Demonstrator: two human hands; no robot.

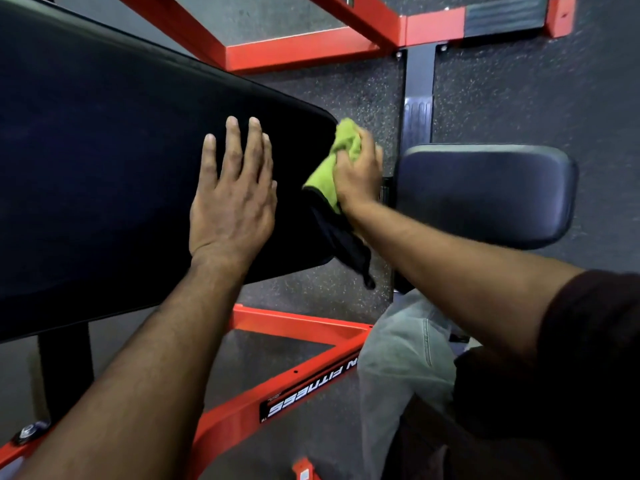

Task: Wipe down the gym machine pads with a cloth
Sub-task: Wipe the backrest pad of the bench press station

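Left hand [232, 199] flat on the long back pad [104, 161], fingers spread wide, holding nothing, probably to steady it. Right hand [358, 174], fingers closed around the bunched green cloth [341, 150], presses it against the pad's end edge, next to the seat pad [485, 195].

Long black padded back pad [104, 168] runs off frame left of the left hand [232, 202]. Right hand [360, 174] motion-blurred, its fingers buried in the bunched green-and-black cloth [337, 161]. Cloth hides the pad's end edge. Red steel frame [304, 53] cut by top and bottom edges; its label partly readable, "FITNESS". Small black seat pad [485, 195]: near corner behind right forearm.
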